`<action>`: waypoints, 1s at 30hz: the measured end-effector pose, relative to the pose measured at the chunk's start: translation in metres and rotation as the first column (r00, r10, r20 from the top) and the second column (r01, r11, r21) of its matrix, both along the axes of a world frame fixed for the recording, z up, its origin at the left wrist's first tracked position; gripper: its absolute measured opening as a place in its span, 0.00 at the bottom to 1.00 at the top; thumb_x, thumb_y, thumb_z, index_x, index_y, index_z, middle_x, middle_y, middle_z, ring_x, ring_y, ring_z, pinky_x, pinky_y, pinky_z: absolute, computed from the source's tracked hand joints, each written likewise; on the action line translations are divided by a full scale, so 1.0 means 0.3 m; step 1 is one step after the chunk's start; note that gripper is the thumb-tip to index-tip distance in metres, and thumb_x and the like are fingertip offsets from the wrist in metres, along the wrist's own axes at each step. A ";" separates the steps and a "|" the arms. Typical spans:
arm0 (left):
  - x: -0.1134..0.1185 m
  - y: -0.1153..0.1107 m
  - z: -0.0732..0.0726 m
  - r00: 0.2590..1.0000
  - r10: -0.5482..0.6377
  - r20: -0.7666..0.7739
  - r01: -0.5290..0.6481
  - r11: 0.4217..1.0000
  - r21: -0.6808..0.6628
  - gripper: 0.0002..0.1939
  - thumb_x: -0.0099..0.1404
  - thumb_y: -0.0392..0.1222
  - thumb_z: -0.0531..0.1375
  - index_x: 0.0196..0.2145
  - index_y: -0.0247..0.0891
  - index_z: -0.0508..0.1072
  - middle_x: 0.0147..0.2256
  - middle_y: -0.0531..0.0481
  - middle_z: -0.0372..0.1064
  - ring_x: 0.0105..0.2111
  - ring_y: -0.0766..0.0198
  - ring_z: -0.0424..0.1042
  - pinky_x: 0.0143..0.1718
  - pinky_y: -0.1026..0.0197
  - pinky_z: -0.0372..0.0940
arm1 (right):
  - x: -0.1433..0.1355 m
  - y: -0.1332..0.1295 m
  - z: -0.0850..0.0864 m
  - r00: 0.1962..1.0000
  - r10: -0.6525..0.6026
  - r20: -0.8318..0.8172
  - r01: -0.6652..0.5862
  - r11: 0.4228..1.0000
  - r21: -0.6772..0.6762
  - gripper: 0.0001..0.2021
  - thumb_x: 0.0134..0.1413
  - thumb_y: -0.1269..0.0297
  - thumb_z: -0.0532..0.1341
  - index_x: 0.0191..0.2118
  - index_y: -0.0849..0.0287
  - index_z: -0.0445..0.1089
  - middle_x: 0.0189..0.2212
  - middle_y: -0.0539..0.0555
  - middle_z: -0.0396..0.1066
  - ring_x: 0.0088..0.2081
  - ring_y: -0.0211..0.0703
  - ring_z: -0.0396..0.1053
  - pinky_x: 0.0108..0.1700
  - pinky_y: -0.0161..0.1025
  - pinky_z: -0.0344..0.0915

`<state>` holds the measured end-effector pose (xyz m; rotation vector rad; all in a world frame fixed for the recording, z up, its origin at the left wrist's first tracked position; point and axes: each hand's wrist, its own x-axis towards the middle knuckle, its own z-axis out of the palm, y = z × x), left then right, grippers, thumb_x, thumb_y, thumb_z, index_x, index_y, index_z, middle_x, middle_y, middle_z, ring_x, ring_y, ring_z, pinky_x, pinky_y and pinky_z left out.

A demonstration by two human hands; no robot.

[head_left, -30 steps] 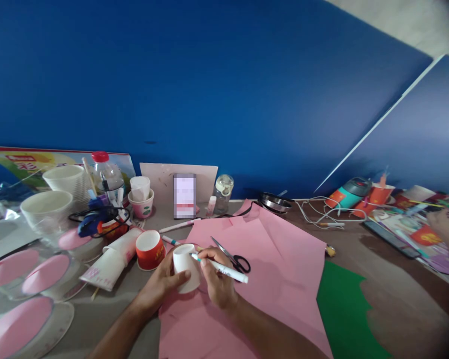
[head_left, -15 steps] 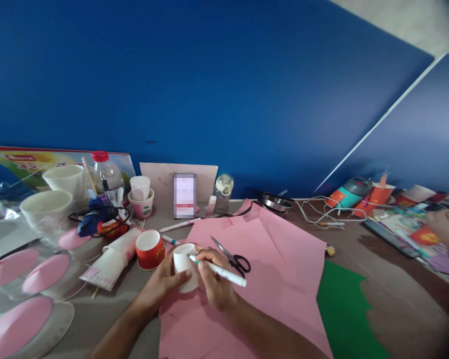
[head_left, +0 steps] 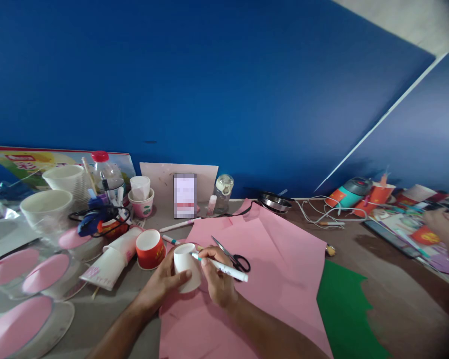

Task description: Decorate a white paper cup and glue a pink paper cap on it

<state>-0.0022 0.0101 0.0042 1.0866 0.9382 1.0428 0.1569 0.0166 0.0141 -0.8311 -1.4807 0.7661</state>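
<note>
My left hand (head_left: 169, 279) is wrapped round a white paper cup (head_left: 188, 271), which stands upside down over the pink paper (head_left: 277, 294). In my right hand (head_left: 219, 284) is a white marker pen (head_left: 228, 269) with a teal band. Its tip points at the cup's upper right side; whether it touches I cannot tell. Black-handled scissors (head_left: 241, 264) lie on the pink paper just beyond my right hand. A red paper cup (head_left: 149, 251) stands to the left of the held cup.
Bowls topped with pink cones (head_left: 47, 273) and joined paper cups (head_left: 110, 264) lie left. A phone (head_left: 184, 196) leans on a pale board. Green paper (head_left: 346, 304) lies right, and another person's hand (head_left: 443, 224) is at the far right among craft items.
The marker and my right hand have shifted slightly to the right, and the pen tip sits a little further right. My left hand still holds the cup.
</note>
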 end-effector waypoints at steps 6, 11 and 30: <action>-0.002 0.000 -0.007 1.000 0.007 0.016 -0.007 1.000 0.003 0.35 0.54 0.53 0.69 0.56 0.37 0.69 0.50 0.41 0.73 0.48 0.47 0.70 0.45 0.56 0.64 | -0.001 0.003 0.001 1.000 -0.003 -0.005 0.003 1.000 -0.010 0.09 0.60 0.62 0.56 0.32 0.57 0.70 0.25 0.52 0.71 0.25 0.41 0.66 0.27 0.36 0.64; -0.005 0.001 -0.014 1.000 -0.002 0.017 0.002 1.000 -0.007 0.37 0.54 0.54 0.69 0.57 0.36 0.68 0.50 0.40 0.73 0.47 0.47 0.70 0.44 0.56 0.64 | 0.001 0.005 -0.003 1.000 -0.013 0.009 0.013 1.000 -0.010 0.09 0.61 0.61 0.56 0.33 0.57 0.70 0.23 0.50 0.69 0.24 0.40 0.65 0.26 0.36 0.62; 0.003 -0.002 0.014 1.000 -0.004 0.020 0.005 0.999 -0.035 0.38 0.52 0.54 0.70 0.57 0.36 0.68 0.49 0.40 0.73 0.46 0.48 0.70 0.44 0.56 0.65 | 0.008 0.004 0.000 1.000 -0.015 -0.013 0.014 0.997 -0.077 0.10 0.60 0.61 0.55 0.32 0.58 0.70 0.25 0.51 0.71 0.26 0.39 0.67 0.28 0.35 0.65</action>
